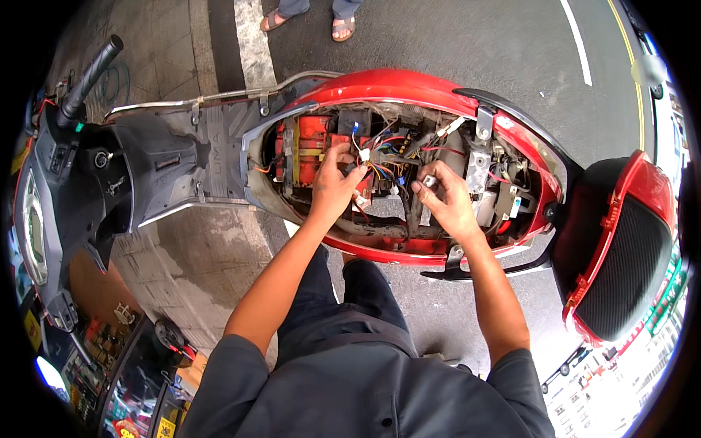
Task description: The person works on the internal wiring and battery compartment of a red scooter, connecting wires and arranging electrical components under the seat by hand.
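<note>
Road (511,51): dark grey, with painted lines toward upper right.

Scooter (387,82): red and dark grey, lying across the view, handlebar end at left, tail at right.

Rear box (626,274): red with a black ribbed face, at the tail, right of the bay.

Footboard (217,150): dark grey, left of the bay.

Bay (257,166): uncovered, long oval, grey rim at its left end, red panels along both sides.

Bystander: only lower legs and sandals (343,29) in view, beyond the scooter at the top edge.

Red blocks (312,128): left part of the bay, a yellow strap (296,146) across them.

Left hand (337,179): over the red blocks, thumb and forefinger curled close together at the wires; cannot tell whether anything is gripped.

Right hand (444,197): right of the left hand, over the middle of the bay, thumb and forefinger pinching a small pale piece (429,180).

Wires (387,164): multicoloured tangle, mid-bay, mostly between the two hands.

White plug (364,155): just beside the left fingertips.

Blue plug (355,128): above the white plug, near the left hand.
</note>
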A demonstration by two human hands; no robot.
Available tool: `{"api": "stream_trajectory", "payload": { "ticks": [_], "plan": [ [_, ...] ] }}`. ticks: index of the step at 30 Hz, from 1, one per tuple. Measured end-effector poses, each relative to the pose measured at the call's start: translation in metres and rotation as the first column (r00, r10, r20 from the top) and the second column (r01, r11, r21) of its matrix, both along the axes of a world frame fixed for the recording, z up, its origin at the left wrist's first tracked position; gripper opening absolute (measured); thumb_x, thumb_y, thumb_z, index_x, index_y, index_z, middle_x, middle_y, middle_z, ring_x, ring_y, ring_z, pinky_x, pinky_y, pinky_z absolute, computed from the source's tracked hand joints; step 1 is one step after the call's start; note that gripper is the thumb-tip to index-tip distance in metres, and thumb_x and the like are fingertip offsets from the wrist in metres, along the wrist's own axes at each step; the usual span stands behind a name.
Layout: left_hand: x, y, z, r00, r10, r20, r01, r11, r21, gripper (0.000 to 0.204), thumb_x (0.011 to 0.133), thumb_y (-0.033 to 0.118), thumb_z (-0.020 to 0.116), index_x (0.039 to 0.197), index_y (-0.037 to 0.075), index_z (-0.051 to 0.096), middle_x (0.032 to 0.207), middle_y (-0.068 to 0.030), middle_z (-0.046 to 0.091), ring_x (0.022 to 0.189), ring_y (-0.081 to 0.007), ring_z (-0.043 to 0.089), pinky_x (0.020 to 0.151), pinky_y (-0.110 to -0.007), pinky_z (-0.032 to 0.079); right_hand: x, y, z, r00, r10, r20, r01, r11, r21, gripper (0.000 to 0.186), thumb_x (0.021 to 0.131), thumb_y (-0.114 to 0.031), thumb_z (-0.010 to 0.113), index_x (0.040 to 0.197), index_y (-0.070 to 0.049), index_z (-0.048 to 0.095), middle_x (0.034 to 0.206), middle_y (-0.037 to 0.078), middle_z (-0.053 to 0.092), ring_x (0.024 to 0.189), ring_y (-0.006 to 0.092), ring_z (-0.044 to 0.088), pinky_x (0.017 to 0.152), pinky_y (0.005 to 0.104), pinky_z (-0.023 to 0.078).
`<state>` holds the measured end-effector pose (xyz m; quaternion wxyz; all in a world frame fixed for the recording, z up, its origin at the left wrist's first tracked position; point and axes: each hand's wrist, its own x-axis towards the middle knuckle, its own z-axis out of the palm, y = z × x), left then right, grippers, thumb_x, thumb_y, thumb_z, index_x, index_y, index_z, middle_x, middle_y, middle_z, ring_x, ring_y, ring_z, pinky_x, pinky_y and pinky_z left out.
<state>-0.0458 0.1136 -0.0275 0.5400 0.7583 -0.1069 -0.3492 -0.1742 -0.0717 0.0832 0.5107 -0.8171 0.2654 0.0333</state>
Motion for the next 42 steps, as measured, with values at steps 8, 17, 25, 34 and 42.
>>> {"api": "stream_trajectory", "payload": {
  "ticks": [8, 17, 25, 34, 42],
  "plan": [
    [0.027, -0.016, -0.006, 0.937, -0.135, -0.323, 0.052, 0.966, -0.254, 0.02, 0.091, 0.016, 0.068, 0.105, 0.004, 0.06, 0.089, -0.0013, 0.066, 0.078, -0.0073, 0.06, 0.067, -0.023, 0.049, 0.0, 0.019, -0.014, 0.985, -0.133, 0.108, 0.157, 0.951, -0.266, 0.044, 0.084, -0.006, 0.058, 0.128, -0.005, 0.054, 0.086, 0.012, 0.061, 0.067, 0.0213, 0.059, 0.067, 0.0328, 0.049],
    [0.044, -0.008, 0.011, 0.723, -0.154, -0.674, -0.041, 0.963, -0.265, 0.025, 0.098, 0.032, 0.057, 0.11, 0.01, 0.059, 0.09, -0.0031, 0.066, 0.083, -0.0141, 0.064, 0.075, -0.03, 0.051, 0.029, 0.016, -0.056, 0.99, -0.094, -0.101, 0.035, 0.878, -0.478, 0.016, 0.083, -0.019, 0.066, 0.093, -0.008, 0.06, 0.087, 0.013, 0.064, 0.085, 0.0329, 0.064, 0.073, 0.0433, 0.05],
    [0.043, 0.004, 0.011, 0.726, -0.202, -0.657, 0.068, 0.972, -0.224, 0.017, 0.092, 0.024, 0.064, 0.099, 0.01, 0.058, 0.082, -0.0006, 0.062, 0.076, -0.0121, 0.061, 0.071, -0.029, 0.051, 0.044, 0.04, -0.048, 0.908, 0.161, -0.386, -0.372, 0.733, -0.569, 0.033, 0.081, -0.02, 0.07, 0.113, -0.015, 0.061, 0.093, 0.01, 0.064, 0.093, 0.0296, 0.063, 0.08, 0.0414, 0.053],
    [0.061, 0.031, -0.02, 0.738, -0.162, -0.655, 0.076, 0.984, -0.158, 0.021, 0.092, 0.03, 0.065, 0.1, 0.011, 0.059, 0.092, -0.0038, 0.066, 0.086, -0.0137, 0.063, 0.075, -0.029, 0.051, -0.026, 0.006, 0.0, 0.764, -0.611, 0.208, 0.617, 0.786, 0.042, 0.023, 0.095, -0.025, 0.064, 0.106, -0.006, 0.061, 0.091, 0.002, 0.063, 0.078, 0.0134, 0.059, 0.07, 0.0283, 0.048],
    [0.055, 0.032, -0.014, 0.733, -0.153, -0.663, 0.017, 0.978, -0.207, 0.022, 0.097, 0.025, 0.059, 0.109, 0.007, 0.059, 0.109, -0.0088, 0.065, 0.109, -0.0209, 0.061, 0.089, -0.037, 0.05, -0.039, -0.023, -0.026, 0.534, -0.802, 0.268, 0.8, 0.582, 0.146, 0.028, 0.098, -0.033, 0.059, 0.09, -0.007, 0.054, 0.072, 0.0, 0.06, 0.054, 0.0049, 0.052, 0.048, 0.0198, 0.04]
  ]
}}
